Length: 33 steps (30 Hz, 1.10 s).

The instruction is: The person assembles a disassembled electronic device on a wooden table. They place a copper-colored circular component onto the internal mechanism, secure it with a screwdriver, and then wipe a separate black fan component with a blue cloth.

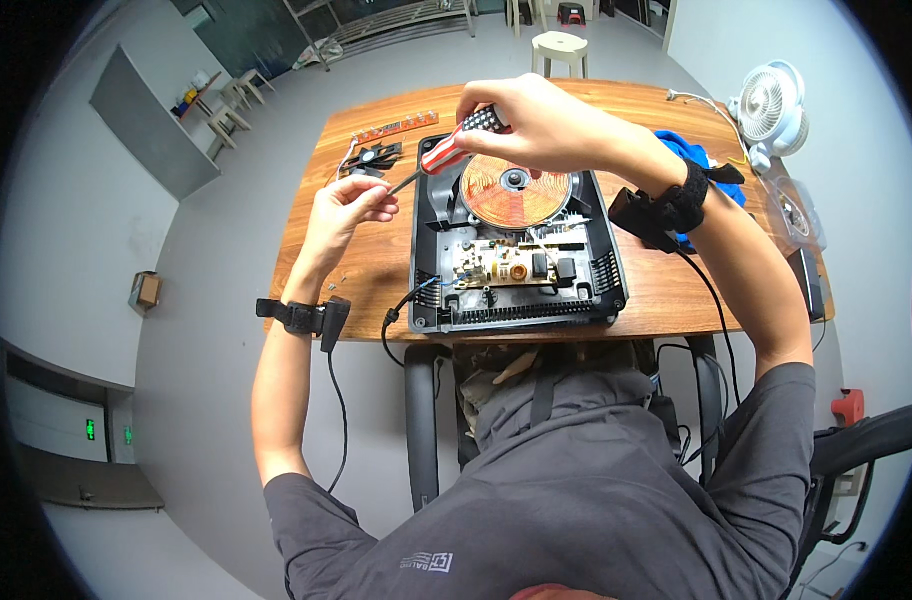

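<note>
The room has a grey floor [206,300], pale walls, and a white stool [560,45] past the far side of the table. The brown wood table [366,310] is in front of the person. An open black case [603,240] lies flat on it, near the middle. A white fan [771,105] is at the far right, near a blue cloth [686,150].

Inside the case, a round copper coil [491,200] is on the far side, and a board [506,264] full of parts is on the near side. A little black fan [376,157] lies to the far left of the case.

The right hand [516,125] grips the handle of a striped screwdriver [446,153], held tilted above the case's far left corner. The left hand [341,215] pinches the tip. It looks like the tip is being made ready; whether a screw is there, one cannot tell. The next move seems to call for steady fingers. Tiny bits [333,287] lie on the left.
</note>
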Available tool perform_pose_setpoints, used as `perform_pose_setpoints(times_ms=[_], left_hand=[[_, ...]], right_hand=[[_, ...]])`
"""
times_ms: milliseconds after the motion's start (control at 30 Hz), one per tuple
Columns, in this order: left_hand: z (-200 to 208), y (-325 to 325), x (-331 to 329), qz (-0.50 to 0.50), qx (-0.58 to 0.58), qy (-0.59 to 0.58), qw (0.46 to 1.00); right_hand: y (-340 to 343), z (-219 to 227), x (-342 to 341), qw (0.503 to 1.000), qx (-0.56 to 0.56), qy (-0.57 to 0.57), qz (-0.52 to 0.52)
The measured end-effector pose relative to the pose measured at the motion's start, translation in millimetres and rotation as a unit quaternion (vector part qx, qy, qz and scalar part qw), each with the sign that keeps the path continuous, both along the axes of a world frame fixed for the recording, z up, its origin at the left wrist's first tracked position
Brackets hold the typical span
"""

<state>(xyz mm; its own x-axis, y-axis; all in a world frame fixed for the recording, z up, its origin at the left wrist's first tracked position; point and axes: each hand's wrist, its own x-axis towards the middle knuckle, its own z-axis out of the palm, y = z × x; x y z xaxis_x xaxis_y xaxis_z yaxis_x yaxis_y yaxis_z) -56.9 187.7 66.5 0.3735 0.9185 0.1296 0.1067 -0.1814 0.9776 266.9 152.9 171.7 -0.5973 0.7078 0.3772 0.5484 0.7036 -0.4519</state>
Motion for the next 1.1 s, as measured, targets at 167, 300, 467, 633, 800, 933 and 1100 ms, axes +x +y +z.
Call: perform_pose_setpoints(times_ms=[167, 300, 467, 633, 800, 933, 1100], left_hand=[[-4.3, -0.3, -0.5, 0.000, -0.003, -0.060, 0.998], [-5.2, -0.6, 1.8, 0.000, -0.007, -0.077, 0.997], [-5.9, -2.1, 8.6, 0.004, 0.000, -0.100, 0.995], [-6.9, -3.3, 10.8, 0.002, -0.017, -0.136, 0.991], [-7.8, -2.8, 5.9, 0.009, -0.056, -0.168, 0.984], [-4.8, -5.1, 6.3, 0.009, -0.071, -0.147, 0.987], [-3.0, -5.5, 5.8, -0.014, -0.065, -0.122, 0.990]], right_hand=[[5.5, -6.4, 7.8, 0.999, 0.039, 0.015, 0.006], [9.1, -13.0, 8.3, 0.998, 0.051, 0.029, 0.012], [7.6, -16.0, 9.3, 0.999, 0.027, 0.046, 0.005], [-0.7, -8.7, 9.0, 0.993, -0.078, 0.082, -0.020], [-0.2, -6.9, 10.3, 0.986, -0.124, 0.106, -0.035], [3.1, -9.0, 11.3, 0.982, -0.146, 0.113, -0.040], [1.0, -8.5, 8.8, 0.981, -0.149, 0.117, -0.035]])
